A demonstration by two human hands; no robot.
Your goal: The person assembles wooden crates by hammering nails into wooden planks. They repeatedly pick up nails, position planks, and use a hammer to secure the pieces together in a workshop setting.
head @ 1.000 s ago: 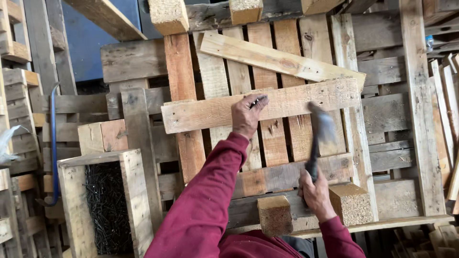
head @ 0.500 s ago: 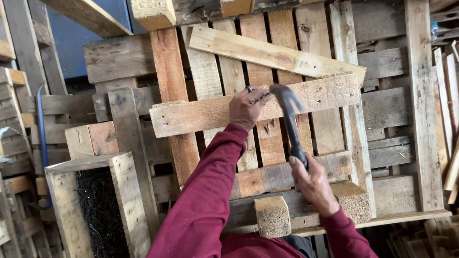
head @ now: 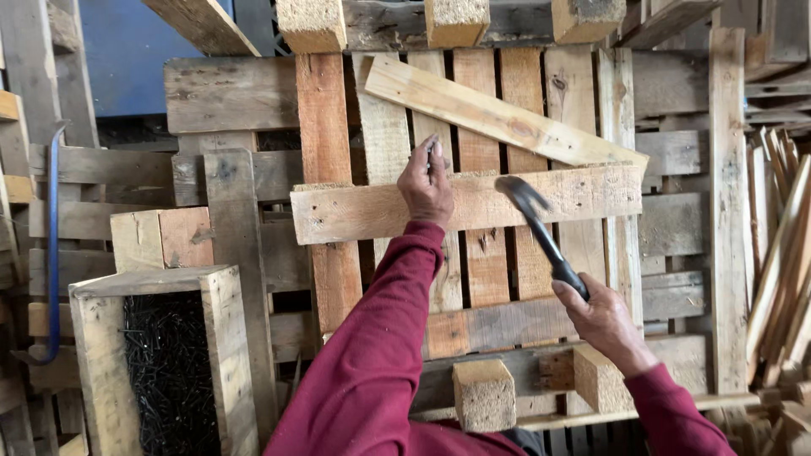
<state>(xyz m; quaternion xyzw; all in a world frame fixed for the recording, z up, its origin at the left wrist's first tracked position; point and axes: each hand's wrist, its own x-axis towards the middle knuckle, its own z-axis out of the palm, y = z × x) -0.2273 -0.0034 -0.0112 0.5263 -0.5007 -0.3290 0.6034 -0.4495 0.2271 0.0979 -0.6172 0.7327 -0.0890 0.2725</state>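
Left hand: the left hand [head: 427, 186] rests on the upper edge of the horizontal plank [head: 469, 203], fingers pinched shut around a small dark nail [head: 430, 150] held upright against the wood.
Right hand: the right hand [head: 601, 319] is wrapped tight around the black handle of the hammer [head: 535, 225], near the lower right part of the pallet.
Hammer: its dark head sits over the horizontal plank, just right of the left hand; whether it touches the wood cannot be told.
Horizontal plank: pale, lying across the middle of the pallet [head: 473, 253] from its left edge to its right edge.
Slanted plank: a lighter slanted plank [head: 498, 118] runs from the pallet's upper middle down to its right edge, ending just above the horizontal plank.
Blocks: two pale wooden blocks [head: 483, 394] stand along the pallet's lower edge.
Nail box: an open wooden box [head: 160, 355] of black nails stands left of the pallet, near the bottom left.
Blue bar: a blue metal bar [head: 52, 245] hangs at the far left.
Sleeves: dark red on both arms.
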